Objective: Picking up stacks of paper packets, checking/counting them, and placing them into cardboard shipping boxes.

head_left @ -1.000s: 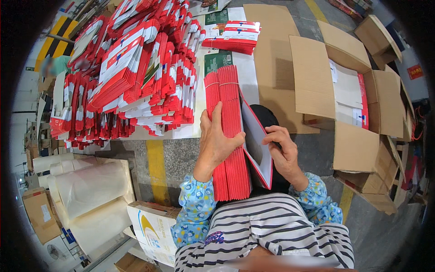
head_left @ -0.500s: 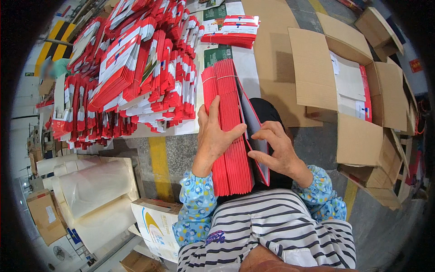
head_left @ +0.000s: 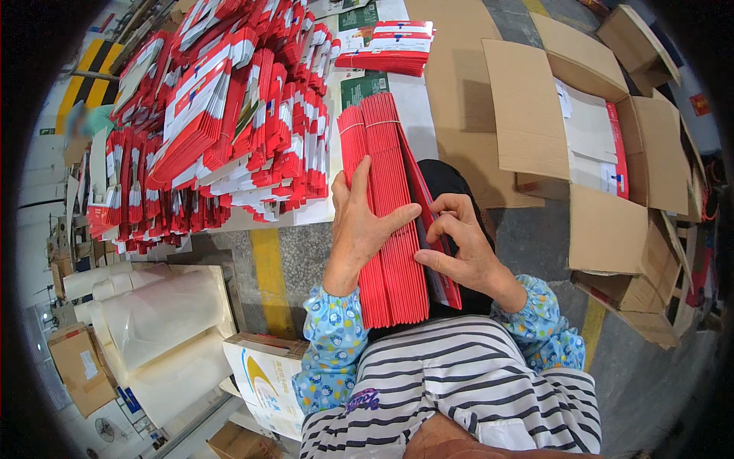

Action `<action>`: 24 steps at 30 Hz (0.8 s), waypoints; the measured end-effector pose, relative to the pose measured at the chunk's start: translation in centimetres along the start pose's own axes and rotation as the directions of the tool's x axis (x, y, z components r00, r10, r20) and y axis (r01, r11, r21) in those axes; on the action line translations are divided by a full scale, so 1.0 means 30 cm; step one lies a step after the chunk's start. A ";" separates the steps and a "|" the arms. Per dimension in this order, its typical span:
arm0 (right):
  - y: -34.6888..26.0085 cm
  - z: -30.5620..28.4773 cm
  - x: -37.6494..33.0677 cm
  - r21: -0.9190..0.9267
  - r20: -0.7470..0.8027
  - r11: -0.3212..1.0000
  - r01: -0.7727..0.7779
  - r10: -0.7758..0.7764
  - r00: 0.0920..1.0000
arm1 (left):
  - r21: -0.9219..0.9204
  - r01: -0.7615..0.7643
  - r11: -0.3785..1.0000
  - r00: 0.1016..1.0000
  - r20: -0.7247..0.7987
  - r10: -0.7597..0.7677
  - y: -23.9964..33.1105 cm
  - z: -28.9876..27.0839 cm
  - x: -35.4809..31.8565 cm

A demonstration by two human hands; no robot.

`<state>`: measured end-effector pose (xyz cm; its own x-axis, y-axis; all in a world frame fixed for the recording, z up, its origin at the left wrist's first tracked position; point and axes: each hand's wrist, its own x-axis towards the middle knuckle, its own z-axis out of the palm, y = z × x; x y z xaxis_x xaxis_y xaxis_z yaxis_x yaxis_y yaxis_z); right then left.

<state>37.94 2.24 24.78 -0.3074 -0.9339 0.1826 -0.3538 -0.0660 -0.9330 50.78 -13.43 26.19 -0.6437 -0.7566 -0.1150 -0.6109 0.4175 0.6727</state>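
Note:
A thick bundle of folded red cartons (head_left: 396, 268) stands edge-up in front of me, leaning against the table edge. Pale bands run around its two rows near the far end. My left hand (head_left: 357, 218) grips it, with fingers on its left side and its thumb across the top edges. On the right side, one flat red carton (head_left: 446, 289) splays away from the bundle. My right hand (head_left: 462, 249) hovers beside that carton with its fingers bent and apart; its thumb tip is close to the bundle's edge. Whether that thumb touches is hard to tell.
A large heap of red and white folded cartons (head_left: 206, 115) covers the table at the left. A smaller stack (head_left: 386, 50) lies at the far side. Right stands an opened cardboard box (head_left: 608, 229) with cartons inside. Clear film rolls (head_left: 153, 314) sit lower left.
My right hand has drawn its fingers back and lifted slightly off the splayed carton, which now leans closer to the bundle. My left hand keeps its hold.

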 end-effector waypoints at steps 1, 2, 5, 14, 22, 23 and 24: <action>0.003 -0.002 0.000 0.006 0.007 1.000 0.004 -0.004 1.000 | 0.000 0.001 1.000 1.000 0.000 -0.001 -0.001 0.001 0.000; 0.005 -0.004 -0.001 0.013 0.013 1.000 0.008 -0.008 1.000 | 0.004 -0.003 1.000 1.000 -0.006 0.003 -0.005 0.003 0.001; 0.007 -0.008 -0.008 0.093 -0.038 0.996 -0.016 0.020 0.999 | -0.017 -0.020 1.000 1.000 -0.008 0.020 -0.012 0.006 0.004; 0.056 -0.073 -0.031 -0.028 -0.127 0.999 0.046 -0.049 0.991 | -0.064 0.019 0.998 1.000 -0.023 -0.021 -0.025 -0.002 -0.002; -0.010 -0.029 0.016 -0.207 -0.029 0.977 0.046 -0.053 0.998 | -0.061 -0.003 0.998 1.000 -0.030 0.001 -0.025 0.002 0.001; -0.013 -0.024 0.018 -0.207 -0.028 0.977 0.046 -0.053 0.998 | -0.049 0.000 0.999 1.000 -0.019 -0.001 -0.020 0.000 0.003; -0.015 -0.019 0.019 -0.227 -0.016 0.973 0.048 -0.053 0.998 | -0.036 0.003 0.999 1.000 -0.006 -0.003 -0.016 -0.001 0.004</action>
<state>37.42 1.94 25.48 -0.3023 -0.9234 0.2364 -0.5597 -0.0289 -0.8282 51.02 -13.74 25.88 -0.6389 -0.7610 -0.1128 -0.5958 0.3967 0.6983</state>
